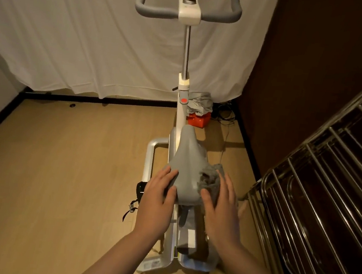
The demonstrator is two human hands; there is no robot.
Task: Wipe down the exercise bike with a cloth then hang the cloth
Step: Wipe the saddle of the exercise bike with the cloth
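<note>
Now brace saddle (188,160) with flat, open left hand (158,198); press cloth (209,177) under spread right hand (221,204); sweep rearward.

One head camera looks steeply down from just behind the bike (180,119), close above its seat (187,160).

Both forearms are bare, with no sleeves in view. The left hand (158,199) and right hand (219,205) wear no gloves, rings or watch. Fingers are short-nailed, as far as can be seen.
</note>
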